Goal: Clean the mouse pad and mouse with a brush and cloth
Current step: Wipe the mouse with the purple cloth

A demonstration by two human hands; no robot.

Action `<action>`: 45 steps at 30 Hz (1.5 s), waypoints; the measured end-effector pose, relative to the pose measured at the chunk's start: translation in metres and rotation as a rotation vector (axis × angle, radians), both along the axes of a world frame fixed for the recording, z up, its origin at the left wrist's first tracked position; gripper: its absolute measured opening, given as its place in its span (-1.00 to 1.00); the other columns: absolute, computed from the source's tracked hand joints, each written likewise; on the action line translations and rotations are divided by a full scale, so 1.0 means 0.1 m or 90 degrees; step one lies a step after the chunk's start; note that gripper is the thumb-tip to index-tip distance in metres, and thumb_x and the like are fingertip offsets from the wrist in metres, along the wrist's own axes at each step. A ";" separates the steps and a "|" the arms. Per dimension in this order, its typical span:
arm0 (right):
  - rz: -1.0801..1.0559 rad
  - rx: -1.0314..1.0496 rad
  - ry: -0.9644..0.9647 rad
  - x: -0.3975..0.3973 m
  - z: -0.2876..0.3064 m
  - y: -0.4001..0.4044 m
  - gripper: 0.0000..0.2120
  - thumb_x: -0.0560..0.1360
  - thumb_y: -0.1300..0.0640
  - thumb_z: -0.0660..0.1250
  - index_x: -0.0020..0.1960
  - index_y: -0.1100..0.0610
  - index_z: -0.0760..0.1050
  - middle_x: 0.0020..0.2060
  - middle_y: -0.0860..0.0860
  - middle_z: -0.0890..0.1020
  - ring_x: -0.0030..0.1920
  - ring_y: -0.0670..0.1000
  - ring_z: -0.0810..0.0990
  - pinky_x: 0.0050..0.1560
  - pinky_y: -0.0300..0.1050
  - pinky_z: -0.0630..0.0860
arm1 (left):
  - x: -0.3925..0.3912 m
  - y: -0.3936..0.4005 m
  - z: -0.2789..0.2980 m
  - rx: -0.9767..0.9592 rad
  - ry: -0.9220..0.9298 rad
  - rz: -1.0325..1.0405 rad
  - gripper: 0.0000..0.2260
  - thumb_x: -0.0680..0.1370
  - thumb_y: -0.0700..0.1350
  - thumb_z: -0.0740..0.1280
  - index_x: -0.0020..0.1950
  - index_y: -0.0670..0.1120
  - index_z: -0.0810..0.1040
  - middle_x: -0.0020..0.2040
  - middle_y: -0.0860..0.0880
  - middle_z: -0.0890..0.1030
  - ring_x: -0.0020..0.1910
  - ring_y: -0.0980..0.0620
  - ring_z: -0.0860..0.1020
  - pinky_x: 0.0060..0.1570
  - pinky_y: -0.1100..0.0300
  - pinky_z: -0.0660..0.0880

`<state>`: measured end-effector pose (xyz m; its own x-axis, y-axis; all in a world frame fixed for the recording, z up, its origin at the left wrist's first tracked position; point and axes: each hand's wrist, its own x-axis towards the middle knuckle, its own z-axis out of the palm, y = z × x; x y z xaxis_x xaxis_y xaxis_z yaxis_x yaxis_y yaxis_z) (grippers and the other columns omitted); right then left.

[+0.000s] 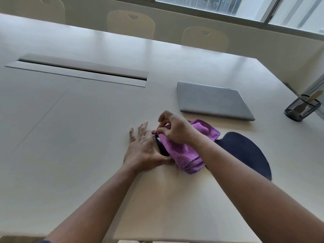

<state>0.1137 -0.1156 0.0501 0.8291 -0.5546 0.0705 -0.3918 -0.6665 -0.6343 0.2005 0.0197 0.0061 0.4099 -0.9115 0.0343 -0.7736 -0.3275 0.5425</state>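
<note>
Right hand (176, 129): I see it on top of the purple cloth (184, 149), thumb and forefinger pinching the cloth's far left corner; the other fingers are curled and lifted a little.
Left hand (142, 151): it lies flat on the table (78, 137) just left of the cloth, fingers spread and pointing away from me, the thumb reaching toward the near edge of the cloth.
Cloth: folded, it lies across the left end of the mouse pad (245, 151) and hangs over onto the table at its near corner.
Mouse (160, 145): I can see only a narrow black part of it between my left hand and the cloth; the rest is hidden under the cloth, so I cannot tell its exact pose.
Mouse pad: dark blue with a rounded outline, flat on the table, running to the right from under the cloth and under my right forearm.
Brush (313, 98): I think the light flat handle that stands tilted in the black mesh cup (301, 108) is the brush, but its head is not visible. The cup is near the right edge of the table, well apart from the hands.
Laptop (213, 101): grey, closed, flat on the table beyond the cloth, near the far side of the mouse pad but not touching it.
Table slot (82, 70): a long cable slot with a grey cover, far left of the laptop.
Chairs (131, 23): pale chair backs stand along the far side of the table.
</note>
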 end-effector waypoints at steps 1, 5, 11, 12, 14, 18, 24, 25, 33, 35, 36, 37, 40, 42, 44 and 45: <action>0.000 -0.001 0.005 0.00 0.00 0.00 -0.77 0.47 0.25 0.42 0.03 0.05 0.44 -0.13 -0.02 0.73 -0.25 -0.15 0.59 0.00 -0.23 0.54 | 0.00 0.00 0.00 0.005 -0.002 0.000 0.21 0.09 0.63 0.26 0.54 -0.11 0.16 0.61 -0.05 -0.10 0.53 0.16 -0.30 0.47 -0.05 -0.39; 0.019 -0.007 0.025 0.01 0.04 0.02 -0.79 0.50 0.27 0.39 0.09 0.11 0.46 -0.11 -0.03 0.73 -0.24 -0.20 0.58 -0.06 -0.40 0.48 | 0.01 -0.02 -0.01 0.014 -0.007 -0.003 0.21 0.10 0.63 0.22 0.56 -0.07 0.13 0.61 -0.04 -0.11 0.52 0.18 -0.32 0.46 -0.05 -0.42; 0.121 0.097 0.081 0.02 0.16 0.00 -0.73 0.48 0.30 0.42 0.08 0.05 0.45 -0.16 -0.07 0.72 -0.16 -0.15 0.65 0.02 -0.37 0.51 | 0.02 -0.03 -0.01 0.026 -0.005 -0.033 0.18 0.11 0.64 0.20 0.58 0.08 0.02 0.60 -0.03 -0.06 0.52 0.16 -0.35 0.44 -0.11 -0.43; 0.111 0.123 0.070 0.02 0.17 -0.02 -0.73 0.48 0.30 0.43 0.07 0.06 0.44 -0.18 -0.08 0.71 -0.21 -0.19 0.64 -0.02 -0.39 0.51 | 0.02 -0.03 -0.02 0.018 -0.003 -0.031 0.18 0.10 0.65 0.20 0.58 0.08 0.04 0.60 -0.03 -0.05 0.52 0.17 -0.34 0.44 -0.10 -0.43; 0.035 0.171 -0.004 -0.01 0.17 -0.07 -0.75 0.50 0.34 0.40 0.08 0.12 0.43 -0.20 -0.04 0.71 -0.25 -0.19 0.66 -0.06 -0.34 0.56 | 0.02 -0.03 -0.03 0.002 0.007 -0.013 0.21 0.05 0.67 0.20 0.55 0.03 0.12 0.60 -0.02 -0.06 0.53 0.18 -0.31 0.45 -0.08 -0.43; -0.082 0.128 -0.043 -0.04 0.12 -0.14 -0.77 0.49 0.34 0.39 0.07 0.15 0.44 -0.18 0.03 0.74 -0.19 -0.12 0.72 -0.01 -0.24 0.60 | 0.00 -0.02 -0.02 -0.007 0.001 0.003 0.21 0.01 0.70 0.19 0.49 0.00 0.21 0.60 0.01 -0.05 0.54 0.18 -0.26 0.47 -0.08 -0.38; 0.010 0.063 0.072 0.08 0.10 -0.10 -0.78 0.47 0.29 0.40 0.03 0.06 0.46 -0.22 -0.11 0.69 -0.32 -0.28 0.57 -0.09 -0.36 0.46 | 0.00 -0.02 -0.01 0.006 -0.001 -0.003 0.22 0.04 0.67 0.22 0.53 -0.02 0.17 0.61 -0.01 -0.07 0.54 0.17 -0.28 0.47 -0.08 -0.38; 0.035 0.079 0.083 0.10 0.11 -0.09 -0.77 0.47 0.29 0.41 0.02 0.05 0.46 -0.21 -0.12 0.69 -0.33 -0.29 0.57 -0.11 -0.40 0.46 | 0.01 -0.02 -0.01 0.011 -0.002 -0.006 0.23 0.05 0.66 0.21 0.55 -0.02 0.14 0.61 -0.02 -0.07 0.54 0.17 -0.29 0.47 -0.08 -0.38; 0.074 -0.024 0.101 0.18 0.14 -0.04 -0.76 0.44 0.28 0.44 0.01 0.06 0.46 -0.22 -0.11 0.71 -0.27 -0.32 0.56 -0.03 -0.32 0.48 | 0.02 -0.03 -0.01 0.019 0.014 -0.008 0.25 0.05 0.63 0.23 0.59 0.01 0.02 0.61 -0.02 -0.08 0.53 0.17 -0.29 0.46 -0.06 -0.41; 0.121 0.040 0.125 0.17 0.16 -0.02 -0.73 0.44 0.28 0.46 -0.01 0.01 0.45 -0.21 -0.10 0.72 -0.20 -0.20 0.64 0.00 -0.34 0.52 | 0.02 -0.02 -0.01 0.018 0.025 -0.010 0.26 0.05 0.62 0.25 0.59 0.08 -0.10 0.61 -0.01 -0.08 0.52 0.19 -0.31 0.45 -0.04 -0.44; 0.134 0.078 0.139 0.15 0.19 -0.03 -0.71 0.44 0.28 0.47 -0.02 -0.01 0.44 -0.20 -0.10 0.73 -0.17 -0.17 0.66 0.01 -0.33 0.53 | 0.02 -0.02 -0.02 0.015 0.024 -0.011 0.26 0.05 0.63 0.24 0.59 0.09 -0.11 0.61 -0.02 -0.08 0.52 0.19 -0.31 0.44 -0.03 -0.45; 0.136 0.106 0.142 0.13 0.21 -0.06 -0.71 0.44 0.27 0.47 -0.03 -0.03 0.44 -0.20 -0.11 0.74 -0.15 -0.16 0.67 0.01 -0.31 0.53 | 0.02 -0.03 -0.02 0.011 0.017 -0.013 0.26 0.05 0.64 0.23 0.59 0.08 -0.09 0.61 -0.03 -0.07 0.53 0.18 -0.30 0.44 -0.04 -0.45; 0.041 0.143 0.058 0.08 0.23 -0.17 -0.75 0.46 0.29 0.45 0.01 0.08 0.44 -0.16 0.00 0.75 -0.13 -0.07 0.71 0.02 -0.23 0.57 | 0.01 -0.03 -0.02 -0.004 -0.003 -0.002 0.28 0.01 0.68 0.18 0.57 -0.02 0.10 0.61 -0.04 -0.03 0.55 0.14 -0.26 0.47 -0.06 -0.39; -0.038 0.137 0.025 0.04 0.19 -0.22 -0.78 0.48 0.31 0.43 0.04 0.16 0.43 -0.15 0.07 0.74 -0.15 -0.05 0.71 0.05 -0.19 0.58 | 0.00 -0.02 -0.03 -0.014 -0.003 0.010 0.28 -0.03 0.70 0.16 0.52 -0.04 0.20 0.61 -0.02 -0.02 0.55 0.15 -0.24 0.48 -0.05 -0.38; -0.056 0.111 0.045 0.02 0.14 -0.24 -0.78 0.48 0.28 0.43 0.06 0.16 0.46 -0.15 0.03 0.74 -0.22 -0.16 0.67 0.01 -0.27 0.55 | 0.00 -0.02 -0.03 -0.017 -0.002 0.012 0.30 -0.05 0.71 0.14 0.52 -0.05 0.21 0.60 0.00 -0.03 0.55 0.16 -0.24 0.48 -0.04 -0.38; -0.051 0.100 0.054 0.02 0.12 -0.24 -0.79 0.47 0.26 0.43 0.06 0.14 0.47 -0.15 0.02 0.74 -0.26 -0.22 0.64 -0.03 -0.34 0.53 | 0.00 -0.01 -0.03 -0.018 0.001 0.012 0.30 -0.05 0.71 0.13 0.52 -0.04 0.21 0.61 0.01 -0.04 0.54 0.17 -0.25 0.48 -0.04 -0.37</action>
<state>0.1159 -0.1391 0.0619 0.7810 -0.6178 -0.0911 -0.4967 -0.5261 -0.6903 0.2006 0.0185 0.0033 0.4276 -0.9020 0.0590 -0.7665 -0.3272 0.5526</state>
